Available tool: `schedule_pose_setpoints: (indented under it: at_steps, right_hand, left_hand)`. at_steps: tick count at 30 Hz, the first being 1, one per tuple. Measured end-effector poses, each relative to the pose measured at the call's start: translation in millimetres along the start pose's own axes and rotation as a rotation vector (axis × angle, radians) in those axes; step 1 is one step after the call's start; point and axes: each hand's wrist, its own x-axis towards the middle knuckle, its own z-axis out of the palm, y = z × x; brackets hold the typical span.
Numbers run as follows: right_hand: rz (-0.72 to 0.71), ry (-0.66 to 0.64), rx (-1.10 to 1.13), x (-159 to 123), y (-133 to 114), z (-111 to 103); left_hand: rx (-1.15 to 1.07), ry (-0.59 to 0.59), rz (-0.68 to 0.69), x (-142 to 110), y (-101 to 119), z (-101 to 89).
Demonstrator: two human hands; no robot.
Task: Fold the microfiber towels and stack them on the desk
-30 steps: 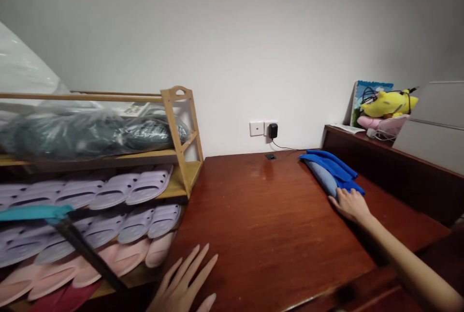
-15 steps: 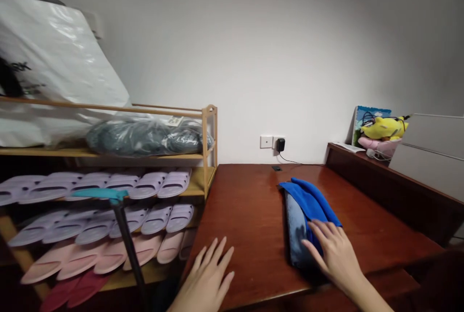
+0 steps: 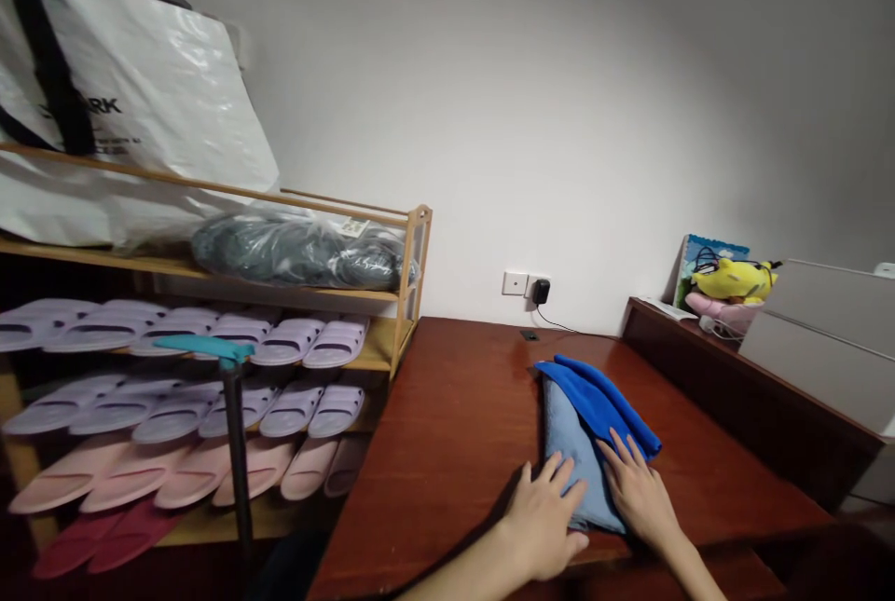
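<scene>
A grey-blue cloth lies folded on the dark red wooden table. Over its right side is a bright blue cloth, also folded lengthwise. My left hand rests on the near left part of the grey-blue cloth, fingers spread and palm down. My right hand lies at the near right edge of the cloths, fingers stretched out, its fingertips on the blue cloth. Neither hand grips anything. Part of the cloths' near end is hidden under my hands.
A wooden shoe rack with rows of slippers stands left, a large white bag on top. Before it rises a pole with a teal top. A black plug sits in the wall; a yellow plush toy lies right.
My left hand has moved right, from the bare tabletop onto the grey-blue cloth. My right hand stays by the blue cloth, slightly lower. More of the grey-blue cloth shows, and the view has tilted.
</scene>
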Motion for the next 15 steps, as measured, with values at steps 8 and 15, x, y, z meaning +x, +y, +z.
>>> schedule_pose_setpoints:
  at_steps: [8, 15]
  right_hand:
    - [0.147, -0.015, -0.061, 52.2, 74.8, 33.7]
    - [0.266, -0.044, -0.117, 77.1, 137.2, 32.7]
  left_hand:
    - [0.098, 0.054, -0.060, -73.6, -18.1, -42.9]
    - [0.206, 0.025, -0.164, -133.7, -29.2, -70.8]
